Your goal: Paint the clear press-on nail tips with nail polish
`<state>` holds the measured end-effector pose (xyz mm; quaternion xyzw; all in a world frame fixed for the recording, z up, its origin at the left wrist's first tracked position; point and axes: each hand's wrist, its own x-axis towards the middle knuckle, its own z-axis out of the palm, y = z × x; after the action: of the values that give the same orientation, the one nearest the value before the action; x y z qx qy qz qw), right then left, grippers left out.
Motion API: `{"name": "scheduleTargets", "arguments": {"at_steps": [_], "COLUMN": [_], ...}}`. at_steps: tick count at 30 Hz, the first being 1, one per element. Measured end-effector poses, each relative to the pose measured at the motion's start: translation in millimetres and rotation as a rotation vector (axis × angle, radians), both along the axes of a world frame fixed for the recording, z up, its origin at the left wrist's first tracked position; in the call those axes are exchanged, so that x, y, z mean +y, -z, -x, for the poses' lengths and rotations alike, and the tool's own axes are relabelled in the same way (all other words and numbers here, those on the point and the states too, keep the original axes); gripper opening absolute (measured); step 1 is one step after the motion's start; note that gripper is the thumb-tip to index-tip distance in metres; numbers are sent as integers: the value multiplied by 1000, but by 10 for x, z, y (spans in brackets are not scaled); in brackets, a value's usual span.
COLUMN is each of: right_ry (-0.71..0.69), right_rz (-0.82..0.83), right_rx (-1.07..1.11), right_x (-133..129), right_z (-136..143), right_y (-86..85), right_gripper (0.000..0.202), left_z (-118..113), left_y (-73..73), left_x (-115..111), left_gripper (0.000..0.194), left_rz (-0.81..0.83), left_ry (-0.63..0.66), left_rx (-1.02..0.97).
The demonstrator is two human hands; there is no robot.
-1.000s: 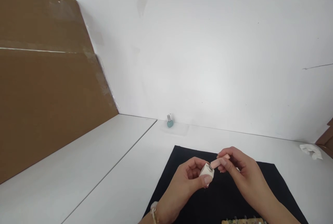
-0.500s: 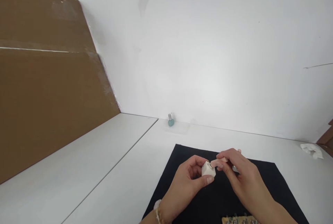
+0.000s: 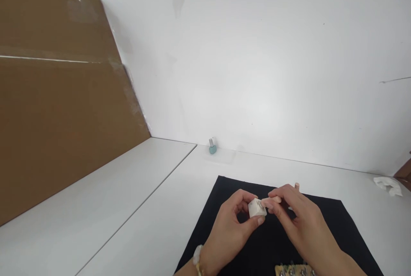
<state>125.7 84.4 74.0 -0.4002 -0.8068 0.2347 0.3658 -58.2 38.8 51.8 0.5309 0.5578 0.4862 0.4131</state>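
My left hand [image 3: 233, 222] grips a small white cube-shaped nail polish bottle [image 3: 257, 208] between thumb and fingers, tilted with its neck toward the right. At that neck, my right hand [image 3: 300, 214] pinches a pale pink cylindrical cap [image 3: 275, 200]. Whether the cap is seated or loose on the neck cannot be made out. Just behind the right hand rises the end of another pale pink cylinder [image 3: 297, 186], its lower part mostly hidden. Both hands are above a black mat [image 3: 250, 250].
A tan board [image 3: 282, 269] with small clear and metallic pieces is cut off at the bottom edge. By the wall is a blue-green bottle with a silver cap [image 3: 212, 146]. Crumpled white tissue [image 3: 388, 185] lies far right. A brown panel [image 3: 64, 117] borders the white table's left.
The view has shifted slightly. The bottle and pink cap stay together in nearly the same place, with the right fingers a little shifted around the cap.
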Motion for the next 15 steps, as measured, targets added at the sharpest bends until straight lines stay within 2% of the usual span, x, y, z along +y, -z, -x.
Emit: {"name": "scheduleTargets", "arguments": {"at_steps": [3, 6, 11, 15], "right_ry": [45, 7, -4, 114], "right_rz": [209, 394, 343, 241], "right_rx": [3, 64, 134, 273], "right_x": [18, 69, 72, 44], "right_z": [-5, -14, 6, -62], "right_y": [-89, -152, -129, -241], "right_gripper": [32, 39, 33, 31], "left_z": [-19, -18, 9, 89], "left_y": [55, 78, 49, 61], "left_x": [-31, -45, -8, 64], "left_gripper": [16, 17, 17, 13], "left_rz": [-106, -180, -160, -107], "left_ry": [5, -12, -35, -47], "left_rx": [106, 115, 132, 242]}}
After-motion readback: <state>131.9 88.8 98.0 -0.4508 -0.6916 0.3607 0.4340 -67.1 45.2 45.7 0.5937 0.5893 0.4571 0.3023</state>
